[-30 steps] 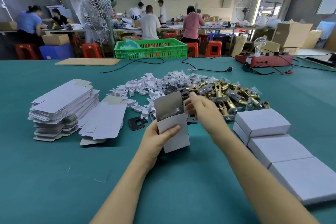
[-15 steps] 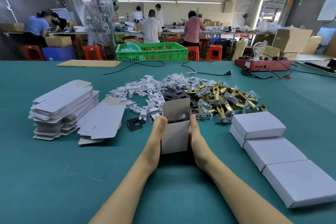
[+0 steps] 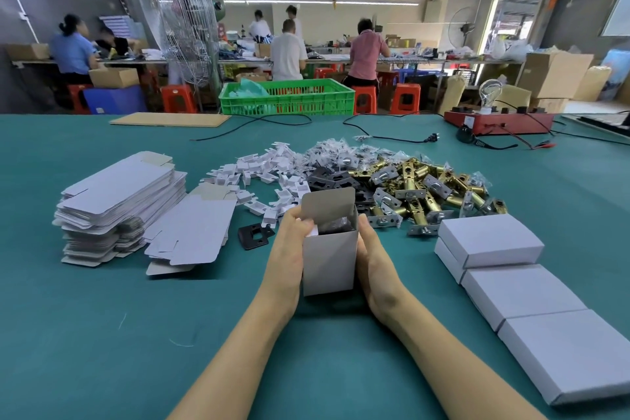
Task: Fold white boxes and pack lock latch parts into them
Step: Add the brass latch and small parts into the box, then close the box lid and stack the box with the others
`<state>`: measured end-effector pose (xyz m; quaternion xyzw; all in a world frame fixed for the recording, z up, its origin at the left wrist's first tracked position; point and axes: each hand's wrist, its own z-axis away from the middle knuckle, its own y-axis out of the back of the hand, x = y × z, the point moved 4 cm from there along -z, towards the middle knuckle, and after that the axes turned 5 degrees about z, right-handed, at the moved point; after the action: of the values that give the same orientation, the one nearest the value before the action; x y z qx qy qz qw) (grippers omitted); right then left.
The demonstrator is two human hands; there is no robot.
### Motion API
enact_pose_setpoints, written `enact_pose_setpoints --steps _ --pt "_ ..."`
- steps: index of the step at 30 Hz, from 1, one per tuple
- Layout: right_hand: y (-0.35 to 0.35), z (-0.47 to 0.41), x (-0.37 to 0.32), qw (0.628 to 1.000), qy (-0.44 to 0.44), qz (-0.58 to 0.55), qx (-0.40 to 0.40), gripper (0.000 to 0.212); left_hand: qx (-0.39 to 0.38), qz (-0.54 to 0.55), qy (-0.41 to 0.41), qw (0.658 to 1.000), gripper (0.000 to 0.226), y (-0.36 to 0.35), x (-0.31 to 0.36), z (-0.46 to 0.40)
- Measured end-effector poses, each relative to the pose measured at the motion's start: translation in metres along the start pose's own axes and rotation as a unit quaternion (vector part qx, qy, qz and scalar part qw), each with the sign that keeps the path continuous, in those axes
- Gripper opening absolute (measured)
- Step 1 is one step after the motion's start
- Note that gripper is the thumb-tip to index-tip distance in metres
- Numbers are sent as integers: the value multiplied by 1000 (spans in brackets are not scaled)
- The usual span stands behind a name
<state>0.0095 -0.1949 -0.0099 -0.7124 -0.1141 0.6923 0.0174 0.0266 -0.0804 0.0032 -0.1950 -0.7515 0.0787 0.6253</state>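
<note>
A white box (image 3: 329,259) stands upright on the green table, its top flap raised and dark parts visible inside. My left hand (image 3: 288,249) grips its left side, with fingers curled over the top edge onto a side flap. My right hand (image 3: 371,256) presses flat against the right side. Behind the box lie a pile of brass latch bolts (image 3: 419,191), black strike plates (image 3: 335,179) and small white plastic parts (image 3: 269,174). One black plate (image 3: 255,235) lies alone to the left of the box.
A stack of flat unfolded boxes (image 3: 116,204) lies at the left. Several closed white boxes (image 3: 491,239) run in a row along the right. At the far edge are a green crate (image 3: 286,97), a red test unit with a bulb (image 3: 497,121) and black cables (image 3: 392,138).
A second ago my left hand held the box tilted while my right reached at the parts pile. Now the box stands upright between both hands, and my left fingers have curled onto the top.
</note>
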Motion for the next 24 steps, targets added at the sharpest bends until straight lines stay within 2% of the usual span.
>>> enact_pose_setpoints --steps 6,10,14,16,19,24 --pt "2 -1 -3 999 -1 -46 -7 55 -9 -23 3 1000 39 -3 5 -1" --pt "1 -1 -7 997 -13 -77 -24 52 7 -20 2 1000 36 -5 6 2" --pt "-3 0 -10 995 -8 -95 -38 38 33 -1 -24 999 25 -3 8 2" --pt "-2 0 -11 996 -8 -90 -23 30 35 16 -19 999 34 -2 7 2" --pt "1 -2 -16 998 23 -61 12 18 28 46 -21 998 41 -3 10 1" --pt "0 -2 -28 992 94 -69 38 24 23 76 -31 996 44 -4 14 1"
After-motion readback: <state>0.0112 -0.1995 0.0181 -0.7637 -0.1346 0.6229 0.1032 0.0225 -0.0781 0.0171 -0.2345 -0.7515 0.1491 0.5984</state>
